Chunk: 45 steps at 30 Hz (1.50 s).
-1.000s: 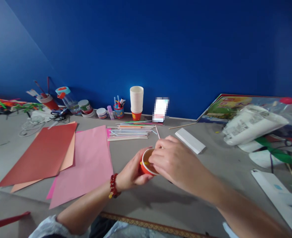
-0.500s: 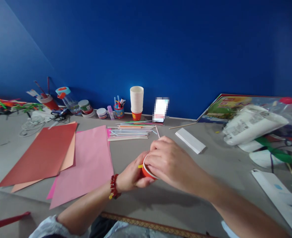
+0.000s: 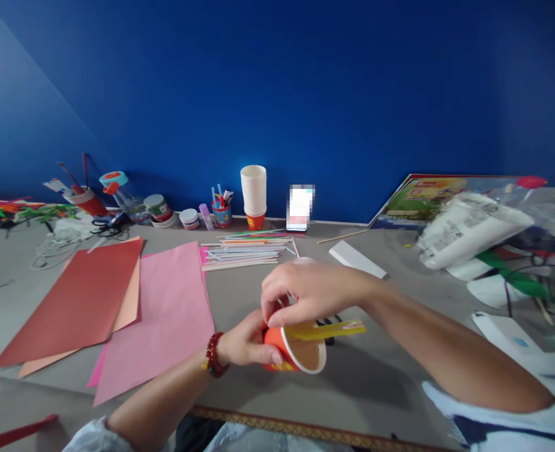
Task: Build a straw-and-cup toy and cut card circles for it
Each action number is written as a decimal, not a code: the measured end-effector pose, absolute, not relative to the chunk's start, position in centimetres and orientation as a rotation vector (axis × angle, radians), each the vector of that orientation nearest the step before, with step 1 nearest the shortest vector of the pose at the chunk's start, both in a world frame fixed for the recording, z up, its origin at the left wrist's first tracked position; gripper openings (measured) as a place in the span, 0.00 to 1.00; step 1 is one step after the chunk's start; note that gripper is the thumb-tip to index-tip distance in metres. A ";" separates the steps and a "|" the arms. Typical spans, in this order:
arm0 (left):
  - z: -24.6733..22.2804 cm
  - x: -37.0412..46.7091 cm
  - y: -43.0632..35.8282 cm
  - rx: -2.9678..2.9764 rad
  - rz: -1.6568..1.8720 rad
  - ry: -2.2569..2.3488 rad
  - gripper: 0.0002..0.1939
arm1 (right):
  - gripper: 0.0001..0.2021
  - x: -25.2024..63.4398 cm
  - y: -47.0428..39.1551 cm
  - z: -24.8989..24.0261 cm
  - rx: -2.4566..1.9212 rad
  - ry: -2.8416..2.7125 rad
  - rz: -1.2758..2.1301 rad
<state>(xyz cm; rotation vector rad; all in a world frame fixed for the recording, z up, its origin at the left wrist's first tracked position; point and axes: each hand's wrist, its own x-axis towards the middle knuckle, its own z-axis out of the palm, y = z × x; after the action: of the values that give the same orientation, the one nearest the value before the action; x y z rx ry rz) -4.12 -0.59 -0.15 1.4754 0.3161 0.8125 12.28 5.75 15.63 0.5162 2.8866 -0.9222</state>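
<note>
My left hand (image 3: 249, 342), with a red bead bracelet at the wrist, is wrapped around a red paper cup (image 3: 277, 342) with a white rim. The cup lies tilted, its mouth facing right. A flat yellow strip (image 3: 338, 329) sticks out of the mouth. Over the upper left part of the cup, my right hand (image 3: 301, 292) has its fingers curled in at the base end; what they pinch there, if anything, is hidden. Behind the strip shows a small black object (image 3: 329, 340), mostly covered.
Red paper (image 3: 80, 295) and pink paper (image 3: 164, 326) lie at left. Loose straws (image 3: 242, 253), a stack of paper cups (image 3: 253, 191) and a phone (image 3: 299, 210) stand or lie toward the blue wall. A folded white paper (image 3: 356, 258) and plastic-wrapped goods (image 3: 470, 229) are at right.
My right hand has come out of the cup's mouth and moved to its base end. The cup has turned to face right, and the yellow strip now extends from its mouth.
</note>
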 end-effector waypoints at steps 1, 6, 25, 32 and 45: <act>-0.1 -4.1 -0.6 1.457 0.795 0.293 0.32 | 0.05 12.3 6.1 15.4 0.508 2.841 -1.007; 0.3 -3.9 -0.8 1.421 0.777 0.232 0.31 | 0.06 12.6 6.9 13.8 0.539 2.672 -1.404; -0.4 -4.1 -1.6 1.315 0.666 0.255 0.38 | 0.07 12.8 5.7 13.1 0.669 2.815 -1.601; -0.3 -4.0 -1.6 1.282 0.655 0.236 0.42 | 0.07 12.9 5.4 12.4 0.780 2.846 -1.667; -0.6 -3.3 -1.4 0.963 0.829 0.214 0.46 | 0.10 13.8 4.9 9.3 1.258 2.857 -2.050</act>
<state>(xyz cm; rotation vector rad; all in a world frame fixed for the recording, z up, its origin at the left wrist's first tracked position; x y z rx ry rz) -3.32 -1.38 -0.59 0.9627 0.2139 0.8294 13.82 4.91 9.30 1.2585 2.8566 -2.0499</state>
